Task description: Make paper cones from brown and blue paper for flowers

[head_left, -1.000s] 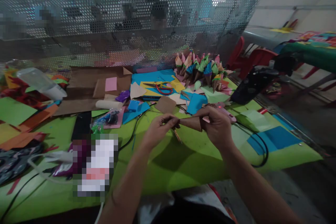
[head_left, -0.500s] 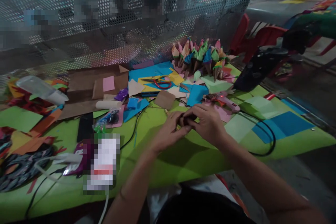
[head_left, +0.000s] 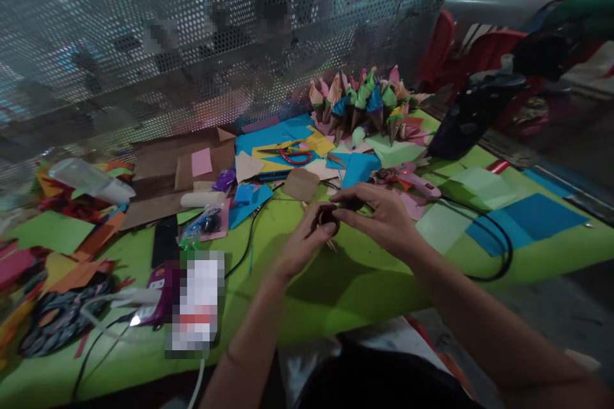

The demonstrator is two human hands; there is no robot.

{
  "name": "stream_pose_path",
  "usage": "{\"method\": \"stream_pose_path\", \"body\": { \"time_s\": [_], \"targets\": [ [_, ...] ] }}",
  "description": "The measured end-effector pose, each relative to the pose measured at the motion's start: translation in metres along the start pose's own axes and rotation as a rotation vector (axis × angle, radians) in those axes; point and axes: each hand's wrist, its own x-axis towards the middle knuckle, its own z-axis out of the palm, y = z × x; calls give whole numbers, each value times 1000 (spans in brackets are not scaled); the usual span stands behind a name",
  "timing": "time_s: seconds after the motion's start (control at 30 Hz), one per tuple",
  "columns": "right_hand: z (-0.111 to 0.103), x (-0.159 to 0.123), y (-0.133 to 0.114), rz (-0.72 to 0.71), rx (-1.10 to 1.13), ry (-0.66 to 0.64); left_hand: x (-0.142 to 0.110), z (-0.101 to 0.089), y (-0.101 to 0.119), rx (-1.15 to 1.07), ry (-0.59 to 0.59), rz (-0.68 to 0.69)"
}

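My left hand [head_left: 307, 239] is closed around a small rolled brown paper cone [head_left: 329, 217], its round opening facing up towards me. The fingertips of my right hand [head_left: 377, 214] meet at the cone's right rim, thumb and forefinger seeming to pinch it. Both hands are held over the green tabletop [head_left: 355, 294]. A thin pale stick end shows just below the cone. Beyond my right hand lies a pink glue gun [head_left: 415, 180] with a small red light lit. A brown paper piece [head_left: 301, 184] rests just beyond my left hand.
Finished paper cones with coloured tops [head_left: 367, 99] crowd the back. Red-handled scissors [head_left: 295, 153] lie on yellow paper. A black cable [head_left: 499, 230] curves at right near blue paper [head_left: 537, 223]. A phone [head_left: 196, 303], scraps and a clear bottle [head_left: 91, 180] lie left.
My right hand's fingers have loosened and shifted slightly off the cone, leaving its round opening in plain sight. My left hand still holds it. The view has swung slightly left.
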Motion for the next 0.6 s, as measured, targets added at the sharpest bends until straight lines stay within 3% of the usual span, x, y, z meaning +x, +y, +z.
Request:
{"method": "stream_pose_path", "body": {
  "time_s": [0.13, 0.2, 0.37, 0.6],
  "targets": [
    [4, -1, 6, -111, -111, -42, 1, 2, 3, 296, 38, 92],
    [3, -1, 8, -131, -155, -26, 1, 0, 6, 329, 37, 110],
    [-1, 0, 7, -125, -145, 23, 3, -11, 8, 140, 80, 4],
    [0, 1, 7, -72, -111, 76, 9, -22, -8, -33, 177, -77]
  ]
}}
